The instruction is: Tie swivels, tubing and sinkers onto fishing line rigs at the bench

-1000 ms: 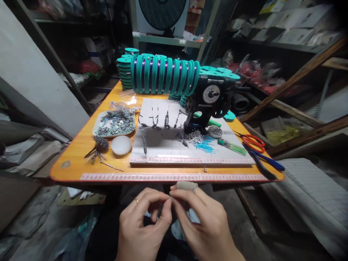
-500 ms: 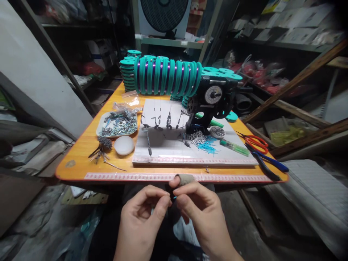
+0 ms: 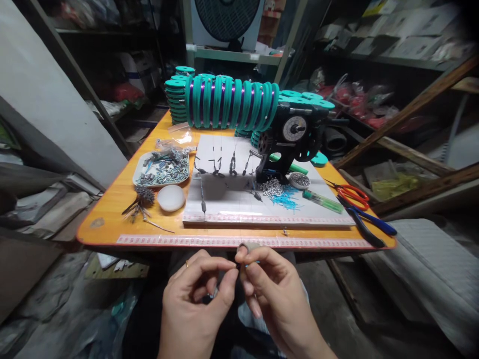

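In front of the table's near edge, my left hand (image 3: pixel 198 294) and my right hand (image 3: pixel 275 291) meet fingertip to fingertip, each closed in a pinch. A thin blue strip (image 3: pixel 253 263) shows between the fingers of my right hand. Something small and dark lies at the left fingertips, too small to name. A khaki wrap (image 3: pixel 250 246) is on or just behind a right finger. Beyond them on the white board (image 3: pixel 224 199) are dark sinker-like weights on lines (image 3: pixel 203 205), loose blue strips (image 3: pixel 286 199) and silver beads (image 3: pixel 272 188).
Green spools (image 3: pixel 232 104) wound with purple line sit in a row on a black winding machine (image 3: pixel 292 132). A tray of small parts (image 3: pixel 136 174) and a white dish (image 3: pixel 171 199) stand left. Orange-handled scissors (image 3: pixel 354 197) and blue-handled pliers (image 3: pixel 374 222) lie right.
My hands have shifted slightly, with the right fingers curling and turning. More of the blue strip shows between the right fingers now.
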The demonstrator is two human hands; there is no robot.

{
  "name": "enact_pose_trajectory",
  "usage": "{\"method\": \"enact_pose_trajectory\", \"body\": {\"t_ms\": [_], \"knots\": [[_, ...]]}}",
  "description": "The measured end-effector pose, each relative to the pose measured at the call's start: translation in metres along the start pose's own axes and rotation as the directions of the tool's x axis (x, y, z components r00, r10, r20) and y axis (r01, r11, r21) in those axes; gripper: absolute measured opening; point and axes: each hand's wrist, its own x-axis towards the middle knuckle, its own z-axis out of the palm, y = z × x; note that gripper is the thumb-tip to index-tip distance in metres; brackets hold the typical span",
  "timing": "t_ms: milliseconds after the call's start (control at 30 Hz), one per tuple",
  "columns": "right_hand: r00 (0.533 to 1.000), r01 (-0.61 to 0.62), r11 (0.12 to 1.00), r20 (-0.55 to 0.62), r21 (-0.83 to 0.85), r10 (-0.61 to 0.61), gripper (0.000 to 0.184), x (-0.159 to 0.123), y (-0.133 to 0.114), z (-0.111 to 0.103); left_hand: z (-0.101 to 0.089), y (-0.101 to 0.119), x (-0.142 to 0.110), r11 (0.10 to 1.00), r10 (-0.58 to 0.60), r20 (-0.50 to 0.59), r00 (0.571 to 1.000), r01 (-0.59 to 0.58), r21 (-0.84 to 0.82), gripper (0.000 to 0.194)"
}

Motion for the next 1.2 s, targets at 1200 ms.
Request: {"method": "enact_pose_trajectory", "body": {"t_ms": [1200], "knots": [[0.989, -0.131, 0.99, 0.067, -0.044, 0.133, 0.007, -0.008, -0.001, -0.006, -0.002, 0.003, 0.0, 0.952, 0.11, 0.122, 0.986, -0.14, 0.272, 0.012]]}}
